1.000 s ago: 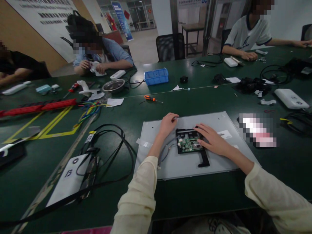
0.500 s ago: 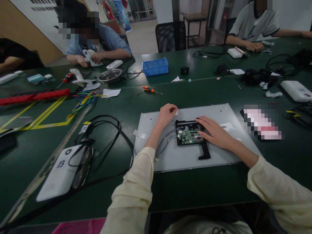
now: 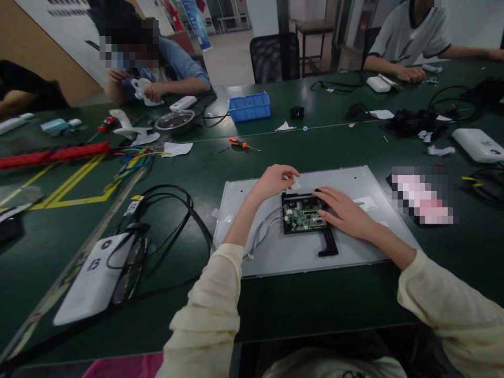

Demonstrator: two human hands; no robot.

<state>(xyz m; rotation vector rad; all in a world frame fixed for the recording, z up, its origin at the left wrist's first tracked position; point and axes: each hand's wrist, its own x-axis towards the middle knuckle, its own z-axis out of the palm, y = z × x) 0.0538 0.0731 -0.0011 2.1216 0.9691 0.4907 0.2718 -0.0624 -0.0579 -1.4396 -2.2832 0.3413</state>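
A grey metal panel (image 3: 271, 262) lies flat on the green table. On it sits a black frame (image 3: 329, 245) with a green circuit board (image 3: 302, 220) inside. My left hand (image 3: 276, 180) is above the panel's far part, thumb and fingers pinched on a small whitish, see-through piece of tape (image 3: 296, 182). My right hand (image 3: 342, 210) rests with spread fingers on the right side of the frame and board, holding nothing. Grey cables (image 3: 262, 228) run from the board's left side over the panel. Another tape strip (image 3: 222, 214) sticks out at the panel's left edge.
A white power bank (image 3: 92, 278) and black cables (image 3: 189, 210) lie left. An orange screwdriver (image 3: 238, 143) and a blue basket (image 3: 249, 107) are beyond the panel. A phone (image 3: 423, 197) lies right. Two people work across the table; another person's arm shows far left.
My left hand has moved a little right and toward the frame with the tape piece. My right hand has stayed on the frame. A co-worker's hand across the table has risen.
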